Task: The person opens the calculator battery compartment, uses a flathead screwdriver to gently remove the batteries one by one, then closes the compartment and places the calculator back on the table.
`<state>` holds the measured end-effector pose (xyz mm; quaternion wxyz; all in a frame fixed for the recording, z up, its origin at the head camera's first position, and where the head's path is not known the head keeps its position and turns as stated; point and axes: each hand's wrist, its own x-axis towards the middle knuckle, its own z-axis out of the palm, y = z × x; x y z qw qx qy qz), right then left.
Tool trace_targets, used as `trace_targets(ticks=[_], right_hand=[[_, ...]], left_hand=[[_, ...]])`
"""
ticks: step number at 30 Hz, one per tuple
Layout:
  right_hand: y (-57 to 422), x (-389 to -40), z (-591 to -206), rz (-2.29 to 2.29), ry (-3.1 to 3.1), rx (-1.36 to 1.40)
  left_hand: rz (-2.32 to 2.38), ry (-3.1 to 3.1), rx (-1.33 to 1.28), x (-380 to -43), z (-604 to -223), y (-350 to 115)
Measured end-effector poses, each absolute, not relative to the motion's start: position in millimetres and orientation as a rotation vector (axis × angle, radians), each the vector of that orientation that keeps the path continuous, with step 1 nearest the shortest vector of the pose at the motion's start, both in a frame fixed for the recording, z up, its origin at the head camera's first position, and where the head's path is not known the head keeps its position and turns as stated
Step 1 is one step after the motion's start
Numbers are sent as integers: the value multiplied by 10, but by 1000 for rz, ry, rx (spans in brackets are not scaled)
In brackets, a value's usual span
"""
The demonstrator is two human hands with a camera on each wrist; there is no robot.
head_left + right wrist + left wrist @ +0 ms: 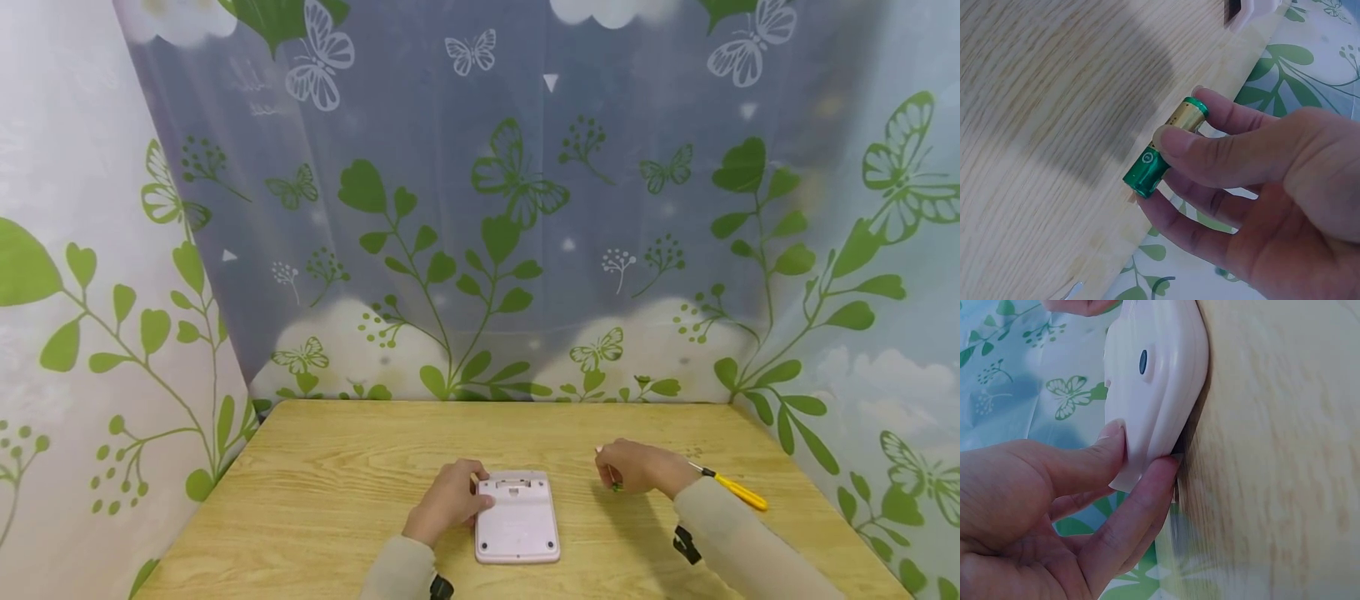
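Observation:
A pale pink calculator lies face down on the wooden table, its back with dark round feet turned up. Near its far edge a small battery compartment shows uncovered. My left hand grips the calculator by its left side, thumb on the back and fingers at the edge, as the left wrist view also shows. To the right, over the table and apart from the calculator, my right hand holds a green and gold battery between thumb and fingers.
A screwdriver with a yellow handle lies on the wooden table beyond the right wrist, partly behind the sleeve. Curtains printed with leaves and butterflies hang behind the table and at both sides.

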<state>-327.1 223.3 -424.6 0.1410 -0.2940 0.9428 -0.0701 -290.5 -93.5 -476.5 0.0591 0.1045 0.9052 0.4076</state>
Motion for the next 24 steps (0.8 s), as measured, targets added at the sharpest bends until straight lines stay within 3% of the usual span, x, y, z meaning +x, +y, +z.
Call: trace_targets(ticks=[24], right_hand=[[2359, -3273, -4276, -211, 2735, -833]], left_hand=[[1217, 2743, 285, -2894, -4744, -929]])
